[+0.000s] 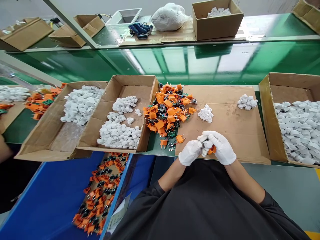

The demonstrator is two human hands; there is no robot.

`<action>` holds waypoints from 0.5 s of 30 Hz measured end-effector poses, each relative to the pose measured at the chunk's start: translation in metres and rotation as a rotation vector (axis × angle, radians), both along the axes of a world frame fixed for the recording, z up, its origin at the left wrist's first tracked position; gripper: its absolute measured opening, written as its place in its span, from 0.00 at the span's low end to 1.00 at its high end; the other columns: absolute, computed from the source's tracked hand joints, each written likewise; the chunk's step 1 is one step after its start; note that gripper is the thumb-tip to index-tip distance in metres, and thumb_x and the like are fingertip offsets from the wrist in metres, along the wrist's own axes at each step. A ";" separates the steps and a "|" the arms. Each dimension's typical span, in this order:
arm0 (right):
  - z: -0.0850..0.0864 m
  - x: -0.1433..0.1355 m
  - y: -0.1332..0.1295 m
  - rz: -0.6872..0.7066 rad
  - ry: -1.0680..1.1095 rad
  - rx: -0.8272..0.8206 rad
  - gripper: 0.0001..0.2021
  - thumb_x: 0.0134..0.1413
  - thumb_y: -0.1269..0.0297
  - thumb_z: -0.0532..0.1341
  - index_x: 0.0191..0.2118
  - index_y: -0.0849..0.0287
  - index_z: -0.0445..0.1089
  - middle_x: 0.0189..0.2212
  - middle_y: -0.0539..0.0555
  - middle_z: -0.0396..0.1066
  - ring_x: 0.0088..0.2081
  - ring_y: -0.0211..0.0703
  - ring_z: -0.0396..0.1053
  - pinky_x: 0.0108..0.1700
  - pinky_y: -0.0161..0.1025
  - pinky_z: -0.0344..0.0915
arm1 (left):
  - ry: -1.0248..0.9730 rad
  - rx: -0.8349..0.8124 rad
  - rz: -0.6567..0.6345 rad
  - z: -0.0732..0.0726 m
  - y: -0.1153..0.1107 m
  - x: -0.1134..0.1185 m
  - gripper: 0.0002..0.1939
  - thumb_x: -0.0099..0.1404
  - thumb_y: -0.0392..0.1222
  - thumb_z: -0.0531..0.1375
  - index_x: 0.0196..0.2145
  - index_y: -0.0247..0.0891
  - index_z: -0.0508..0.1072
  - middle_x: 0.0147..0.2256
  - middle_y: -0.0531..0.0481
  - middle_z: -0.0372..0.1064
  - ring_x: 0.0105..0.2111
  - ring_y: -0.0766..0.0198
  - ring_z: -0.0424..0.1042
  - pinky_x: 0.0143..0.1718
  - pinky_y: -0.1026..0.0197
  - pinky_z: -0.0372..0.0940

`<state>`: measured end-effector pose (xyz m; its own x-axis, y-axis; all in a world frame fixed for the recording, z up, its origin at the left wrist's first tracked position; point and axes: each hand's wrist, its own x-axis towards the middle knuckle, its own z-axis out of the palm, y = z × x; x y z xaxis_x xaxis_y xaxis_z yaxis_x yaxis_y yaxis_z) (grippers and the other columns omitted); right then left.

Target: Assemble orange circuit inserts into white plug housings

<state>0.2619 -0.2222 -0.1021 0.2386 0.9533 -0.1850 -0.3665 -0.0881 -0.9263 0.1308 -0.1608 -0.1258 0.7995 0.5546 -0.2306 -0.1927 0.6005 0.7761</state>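
My gloved left hand (191, 152) and right hand (221, 146) meet over the front of a cardboard sheet (235, 133), both with bent, closed fingers. Under the fingers of my right hand shows an orange plug housing (212, 149). White pieces (206, 145) lie between the hands; white gloves against white parts make it hard to tell what the left fingertips pinch. Just beyond is a small heap of white plastic shells (205, 113), and another white heap (247, 102) sits farther right. To the left is a pile of orange plugs (167, 108) with green circuit boards and black parts.
Cardboard boxes with white shells stand at left (147, 133) and right (266, 120). Below left, a blue bin (57, 190) holds orange plugs. A raised green shelf (112, 35) carries boxes, blue gloves (140, 30) and a white bag (170, 17). Another person's arm (4, 150) shows far left.
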 end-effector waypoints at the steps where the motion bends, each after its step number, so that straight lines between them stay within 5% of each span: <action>1: 0.000 -0.001 0.001 -0.032 0.010 -0.009 0.17 0.57 0.48 0.63 0.44 0.55 0.75 0.34 0.53 0.79 0.36 0.45 0.77 0.44 0.45 0.75 | -0.010 0.006 -0.017 -0.001 0.000 -0.001 0.32 0.45 0.70 0.67 0.21 0.33 0.71 0.19 0.51 0.65 0.20 0.67 0.62 0.25 0.62 0.58; 8: 0.005 -0.002 0.001 -0.071 -0.048 0.008 0.16 0.59 0.47 0.61 0.45 0.52 0.75 0.38 0.52 0.80 0.42 0.44 0.77 0.48 0.43 0.74 | 0.065 -0.027 -0.064 0.003 0.001 -0.003 0.26 0.47 0.60 0.72 0.23 0.32 0.72 0.20 0.52 0.65 0.20 0.70 0.62 0.25 0.64 0.56; 15: 0.016 0.021 -0.005 0.250 -0.446 0.078 0.18 0.60 0.50 0.61 0.48 0.55 0.76 0.41 0.56 0.79 0.39 0.46 0.76 0.44 0.42 0.73 | 0.066 -0.001 -0.016 -0.001 0.001 0.000 0.26 0.49 0.61 0.70 0.21 0.33 0.71 0.17 0.54 0.63 0.18 0.70 0.60 0.23 0.64 0.55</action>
<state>0.2829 -0.2276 -0.0858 0.0416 0.9982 -0.0438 0.0886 -0.0473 -0.9949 0.1309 -0.1595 -0.1264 0.7916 0.5413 -0.2834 -0.1313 0.6037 0.7863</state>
